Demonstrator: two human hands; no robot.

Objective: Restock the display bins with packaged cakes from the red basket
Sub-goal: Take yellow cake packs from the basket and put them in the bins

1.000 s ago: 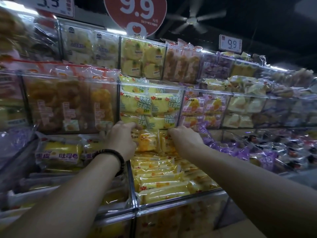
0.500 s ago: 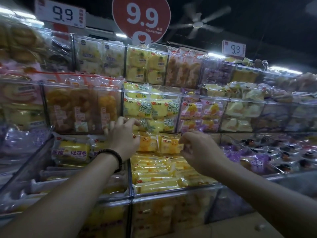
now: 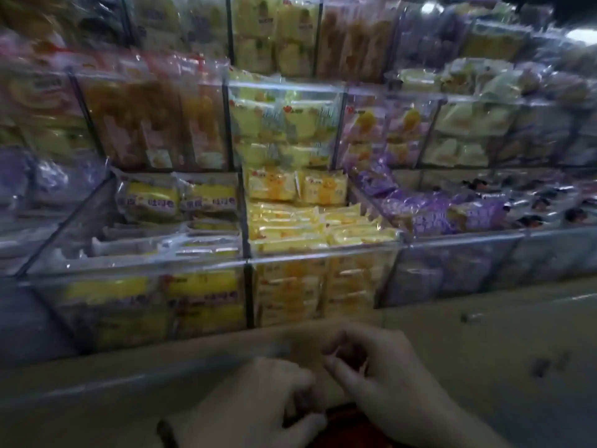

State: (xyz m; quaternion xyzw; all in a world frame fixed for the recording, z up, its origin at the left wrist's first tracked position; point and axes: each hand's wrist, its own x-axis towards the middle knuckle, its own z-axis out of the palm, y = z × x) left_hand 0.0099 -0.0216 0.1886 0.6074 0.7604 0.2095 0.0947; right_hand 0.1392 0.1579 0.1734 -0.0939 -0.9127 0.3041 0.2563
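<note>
Left hand point(image 3: 258, 405) and right hand point(image 3: 391, 379) low, side by side over a sliver of red basket point(image 3: 347, 425) — fingers loosely curled, nothing held. Yellow packaged cakes point(image 3: 310, 221) fill the centre display bin point(image 3: 323, 255) — front row of shelving.

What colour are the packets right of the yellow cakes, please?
Purple packets, seen in the head view.
</note>
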